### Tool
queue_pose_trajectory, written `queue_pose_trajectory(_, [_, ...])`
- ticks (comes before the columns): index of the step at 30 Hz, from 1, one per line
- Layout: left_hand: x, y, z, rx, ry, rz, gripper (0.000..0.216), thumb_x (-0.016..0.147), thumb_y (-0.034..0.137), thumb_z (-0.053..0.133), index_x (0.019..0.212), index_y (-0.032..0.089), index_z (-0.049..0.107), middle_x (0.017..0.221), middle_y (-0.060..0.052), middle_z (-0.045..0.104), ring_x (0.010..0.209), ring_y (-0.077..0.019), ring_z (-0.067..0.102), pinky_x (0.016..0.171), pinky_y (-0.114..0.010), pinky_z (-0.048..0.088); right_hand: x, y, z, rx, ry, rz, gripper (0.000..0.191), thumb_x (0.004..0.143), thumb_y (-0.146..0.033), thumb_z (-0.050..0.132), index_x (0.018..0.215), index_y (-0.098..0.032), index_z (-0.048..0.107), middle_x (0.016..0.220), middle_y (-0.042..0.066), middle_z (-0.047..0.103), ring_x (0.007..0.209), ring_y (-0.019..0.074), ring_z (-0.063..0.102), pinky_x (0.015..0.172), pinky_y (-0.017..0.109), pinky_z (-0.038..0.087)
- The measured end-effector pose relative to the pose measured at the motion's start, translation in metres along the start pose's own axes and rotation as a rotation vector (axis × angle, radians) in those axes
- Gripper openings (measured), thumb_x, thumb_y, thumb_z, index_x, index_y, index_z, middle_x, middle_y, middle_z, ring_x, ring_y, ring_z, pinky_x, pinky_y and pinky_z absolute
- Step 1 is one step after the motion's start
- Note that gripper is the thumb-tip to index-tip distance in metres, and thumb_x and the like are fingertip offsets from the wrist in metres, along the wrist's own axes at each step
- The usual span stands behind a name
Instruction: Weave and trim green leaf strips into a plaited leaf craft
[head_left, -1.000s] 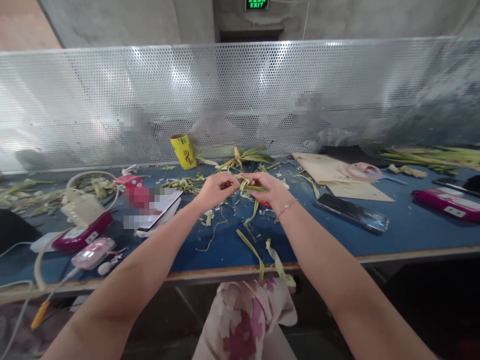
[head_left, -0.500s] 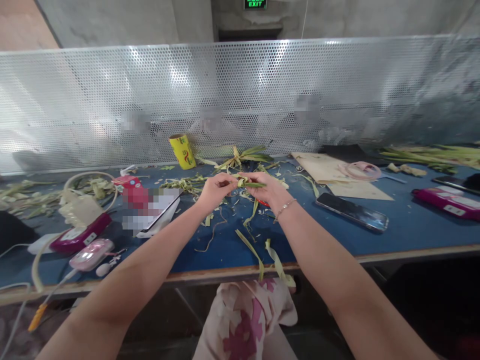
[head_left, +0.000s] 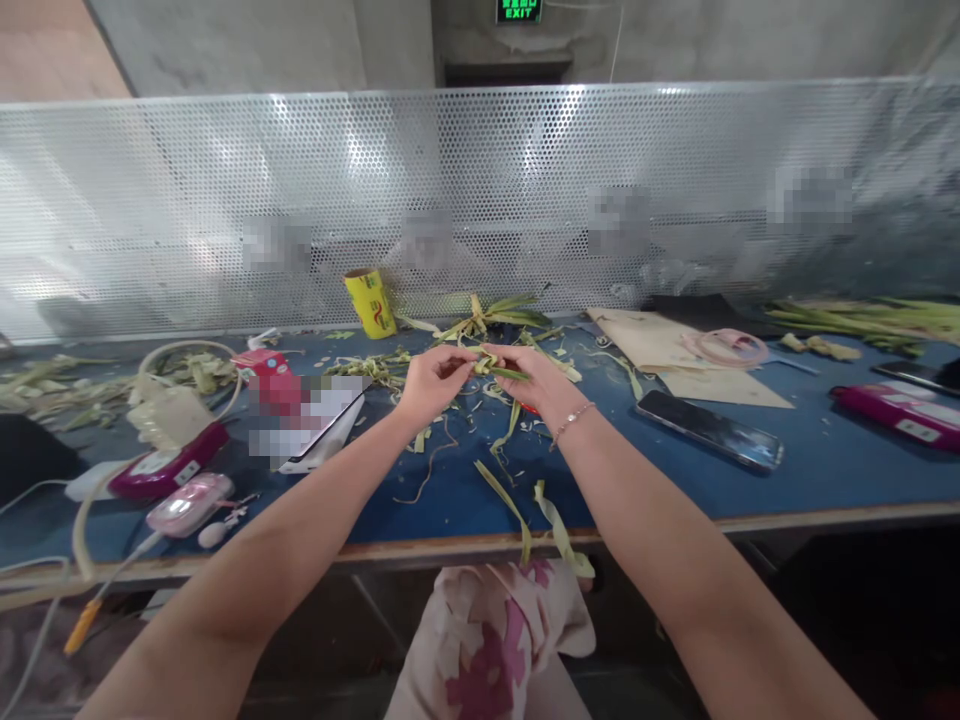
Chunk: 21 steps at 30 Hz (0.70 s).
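Over the middle of the blue table, my left hand and my right hand meet at a small knotted bundle of green leaf strips. Thumb and fingers of my left hand pinch its left end. The fingers of my right hand close around its right side, where a green strip lies across the palm. Part of the bundle is hidden by the fingers. Something red shows just under my right hand, too covered to name. Leaf shreds and a thin curled strand lie below the hands.
A yellow tube stands by the perforated metal screen. Phones, cardboard, purple devices and a pink earphone case lie around. Two leaf strips hang at the table's front edge.
The view has shifted slightly, so the table items sit a little farther right. Both hands stay together on the leaf bundle, with only slight finger movement.
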<state>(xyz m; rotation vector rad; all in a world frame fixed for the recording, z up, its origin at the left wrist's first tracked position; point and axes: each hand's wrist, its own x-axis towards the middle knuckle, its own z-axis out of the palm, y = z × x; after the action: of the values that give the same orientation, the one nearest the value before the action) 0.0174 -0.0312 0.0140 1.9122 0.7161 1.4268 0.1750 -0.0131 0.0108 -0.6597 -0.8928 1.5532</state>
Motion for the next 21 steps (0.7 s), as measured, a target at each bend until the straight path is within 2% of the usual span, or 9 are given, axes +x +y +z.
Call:
queue_pose_trajectory(5, [0.0004,0.0005,-0.0002,0.022,0.025,0.006,0.014,0.067,0.019,0.063,0.08,0.015,0.068,0.078,-0.007,0.069,0.068,-0.015,0.064,0.069,-0.03,0.053,0.0011,0.0014,-0.0005,-0.098,-0.01,-0.077,0.01,0.072,-0.006,0.058,0.066,-0.014,0.059,0.061,0.0,0.053,0.052,0.0071,0.045,0.054,0.022,0.042])
queue_pose_trajectory(12, [0.002,-0.0005,-0.0024,0.081,0.073,-0.014,0.013,0.068,0.017,0.063,0.08,0.017,0.07,0.074,-0.004,0.069,0.066,-0.0146,0.063,0.068,-0.029,0.052,-0.0002,0.0016,0.0026,-0.077,0.021,-0.128,0.007,0.07,-0.009,0.06,0.064,-0.014,0.06,0.057,-0.002,0.048,0.05,0.0051,0.041,0.053,0.02,0.038])
queue_pose_trajectory(16, [0.0037,-0.0034,-0.0057,0.181,0.069,0.058,0.013,0.07,0.019,0.062,0.079,0.02,0.071,0.083,-0.004,0.071,0.078,-0.0169,0.065,0.076,-0.032,0.052,0.0013,0.0041,0.0019,-0.071,0.01,-0.148,0.005,0.066,-0.01,0.062,0.066,-0.015,0.062,0.057,-0.002,0.049,0.052,0.006,0.043,0.053,0.021,0.04])
queue_pose_trajectory(21, [0.0043,-0.0018,-0.0071,0.25,-0.02,0.178,0.014,0.074,0.018,0.058,0.08,0.021,0.071,0.091,-0.005,0.071,0.089,-0.0176,0.064,0.083,-0.034,0.05,0.0006,0.0051,0.0033,-0.053,0.04,-0.153,0.01,0.064,-0.007,0.061,0.069,-0.015,0.064,0.056,-0.002,0.049,0.05,0.006,0.041,0.05,0.02,0.038])
